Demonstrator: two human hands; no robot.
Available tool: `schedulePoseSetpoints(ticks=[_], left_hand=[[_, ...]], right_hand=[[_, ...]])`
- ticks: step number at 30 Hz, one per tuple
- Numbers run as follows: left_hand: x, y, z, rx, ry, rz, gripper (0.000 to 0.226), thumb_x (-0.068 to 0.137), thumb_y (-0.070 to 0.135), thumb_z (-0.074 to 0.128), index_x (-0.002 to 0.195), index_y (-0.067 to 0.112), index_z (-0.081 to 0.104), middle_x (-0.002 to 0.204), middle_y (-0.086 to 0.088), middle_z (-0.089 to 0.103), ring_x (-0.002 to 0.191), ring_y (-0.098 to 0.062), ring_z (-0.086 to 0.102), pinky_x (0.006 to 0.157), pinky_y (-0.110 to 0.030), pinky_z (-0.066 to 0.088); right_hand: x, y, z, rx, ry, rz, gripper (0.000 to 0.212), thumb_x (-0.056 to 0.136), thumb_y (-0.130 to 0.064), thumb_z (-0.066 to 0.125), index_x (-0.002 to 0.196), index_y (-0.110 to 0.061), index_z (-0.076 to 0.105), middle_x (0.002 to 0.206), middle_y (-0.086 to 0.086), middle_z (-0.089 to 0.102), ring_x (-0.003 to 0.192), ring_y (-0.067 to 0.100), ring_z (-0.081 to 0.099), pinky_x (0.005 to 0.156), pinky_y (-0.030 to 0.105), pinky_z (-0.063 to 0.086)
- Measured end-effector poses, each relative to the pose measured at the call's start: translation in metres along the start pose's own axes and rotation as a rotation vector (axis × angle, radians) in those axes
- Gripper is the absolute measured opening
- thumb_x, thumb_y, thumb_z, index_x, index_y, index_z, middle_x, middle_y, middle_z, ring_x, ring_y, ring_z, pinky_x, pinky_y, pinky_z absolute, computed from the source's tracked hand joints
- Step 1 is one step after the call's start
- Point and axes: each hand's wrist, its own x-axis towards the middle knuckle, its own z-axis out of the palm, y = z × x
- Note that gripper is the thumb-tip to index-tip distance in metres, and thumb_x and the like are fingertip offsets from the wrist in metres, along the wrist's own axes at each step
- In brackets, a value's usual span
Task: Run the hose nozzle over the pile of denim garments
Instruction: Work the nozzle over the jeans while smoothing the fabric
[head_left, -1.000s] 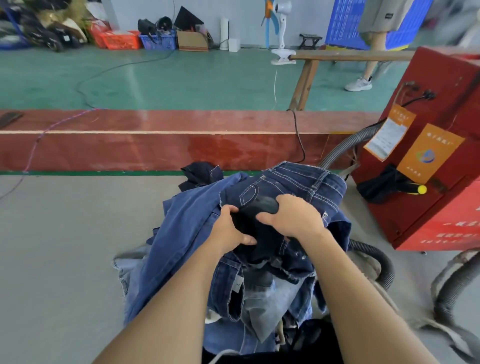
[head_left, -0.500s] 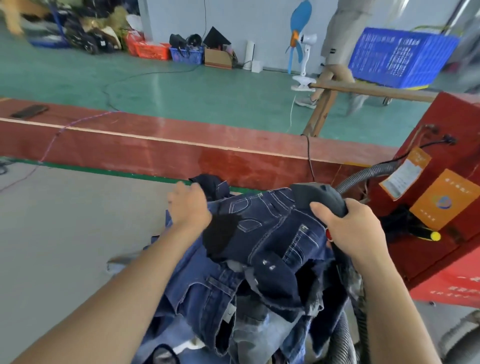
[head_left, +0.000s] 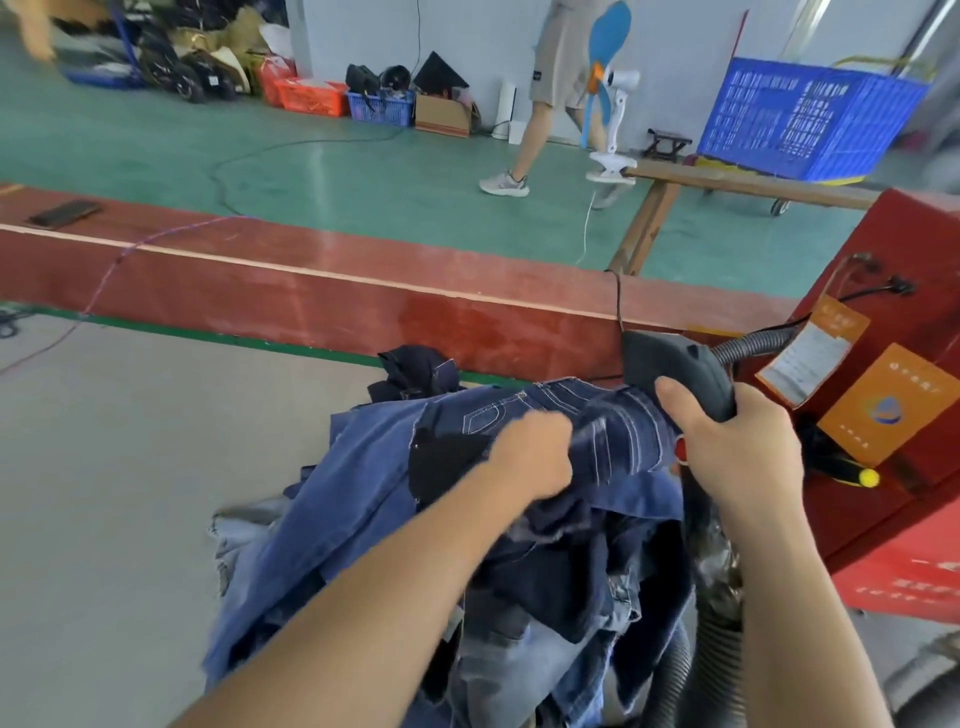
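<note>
Here the pile of jeans (head_left: 519, 519) sits on a grey floor (head_left: 130, 493), with open floor to its left, a red ledge (head_left: 311, 296) behind and a red machine (head_left: 893, 415) close on its right. The right hand (head_left: 737, 457) grips the black nozzle (head_left: 675, 369) at the pile's far right edge. The left hand (head_left: 535, 457), fingers curled, holds the top denim.

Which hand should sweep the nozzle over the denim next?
Right. The right hand already grips the hose nozzle at the far right edge of the denim pile; the left hand is on the top jeans, holding them.
</note>
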Motion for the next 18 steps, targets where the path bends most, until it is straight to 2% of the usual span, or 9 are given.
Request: schedulePoseSetpoints(ticks=[3,6,8,10,11,13,15,16,18], left_hand=[[0.000,-0.008,-0.052,0.110,0.295,0.013,0.034,0.091,0.000,0.046,0.119,0.012,0.061,0.111,-0.012,0.066,0.101,-0.035,0.062,0.072,-0.039,0.046],[-0.006,-0.009,-0.074,0.162,0.453,0.181,0.040,0.089,-0.002,0.047,0.121,0.015,0.064,0.120,-0.007,0.065,0.111,-0.031,0.059,0.097,-0.044,0.043],[-0.014,-0.015,-0.071,0.027,0.203,0.279,0.052,0.087,-0.005,0.044,0.128,0.020,0.062,0.133,-0.002,0.060,0.110,-0.019,0.062,0.104,-0.040,0.041],[-0.024,-0.023,-0.057,-0.068,-0.338,0.194,0.058,0.088,-0.004,0.045,0.138,0.024,0.054,0.145,0.005,0.048,0.084,0.003,0.067,0.082,-0.026,0.054],[-0.029,-0.026,-0.049,0.026,-0.601,0.143,0.055,0.090,0.002,0.051,0.141,0.023,0.050,0.148,0.006,0.044,0.087,0.007,0.065,0.081,-0.022,0.053],[-0.028,-0.031,-0.032,0.275,-0.809,0.085,0.045,0.091,0.029,0.063,0.133,0.014,0.057,0.139,0.000,0.051,0.112,-0.012,0.058,0.096,-0.031,0.047],[-0.027,-0.022,-0.020,0.192,-0.571,0.058,0.039,0.089,0.048,0.063,0.092,0.009,0.066,0.092,-0.007,0.062,0.082,-0.024,0.058,0.075,-0.037,0.048],[-0.027,-0.014,-0.012,0.112,-0.384,0.054,0.049,0.087,0.057,0.060,0.085,0.008,0.063,0.081,-0.008,0.060,0.072,-0.024,0.055,0.068,-0.036,0.046],[-0.029,0.003,0.012,-0.047,-0.195,0.065,0.075,0.078,0.073,0.056,0.121,0.011,0.054,0.112,-0.013,0.061,0.102,-0.030,0.057,0.089,-0.047,0.045]], right_hand=[[0.003,0.001,-0.008,0.050,0.073,0.012,0.041,0.083,-0.053,0.065,0.073,-0.016,0.051,0.067,0.001,0.056,0.062,0.023,0.053,0.056,0.033,0.037],[0.005,0.003,-0.011,0.086,0.137,0.023,0.042,0.083,-0.054,0.063,0.078,-0.014,0.054,0.069,0.001,0.056,0.063,0.024,0.052,0.061,0.035,0.040],[0.005,0.002,-0.012,0.085,0.142,0.029,0.042,0.084,-0.054,0.062,0.078,-0.014,0.053,0.070,0.001,0.056,0.062,0.024,0.052,0.061,0.035,0.040],[0.004,0.002,-0.010,0.061,0.122,0.035,0.043,0.085,-0.054,0.062,0.073,-0.015,0.049,0.068,0.002,0.054,0.060,0.021,0.051,0.054,0.032,0.035],[0.003,0.002,-0.008,0.040,0.108,0.031,0.043,0.085,-0.054,0.062,0.071,-0.015,0.048,0.067,0.001,0.054,0.059,0.019,0.050,0.051,0.030,0.033],[0.002,0.001,-0.003,-0.005,0.070,0.009,0.043,0.085,-0.053,0.062,0.073,-0.014,0.048,0.068,0.001,0.055,0.059,0.016,0.050,0.050,0.027,0.031],[0.001,-0.001,0.003,-0.043,0.031,-0.010,0.042,0.085,-0.053,0.062,0.077,-0.013,0.051,0.070,0.000,0.056,0.060,0.014,0.050,0.050,0.026,0.031],[0.000,-0.002,0.006,-0.055,0.012,-0.017,0.041,0.085,-0.053,0.061,0.079,-0.014,0.052,0.070,-0.001,0.056,0.061,0.013,0.050,0.050,0.026,0.031],[-0.002,-0.004,0.012,-0.073,-0.028,-0.024,0.039,0.085,-0.054,0.061,0.080,-0.016,0.052,0.071,-0.003,0.057,0.062,0.011,0.051,0.050,0.025,0.031]])
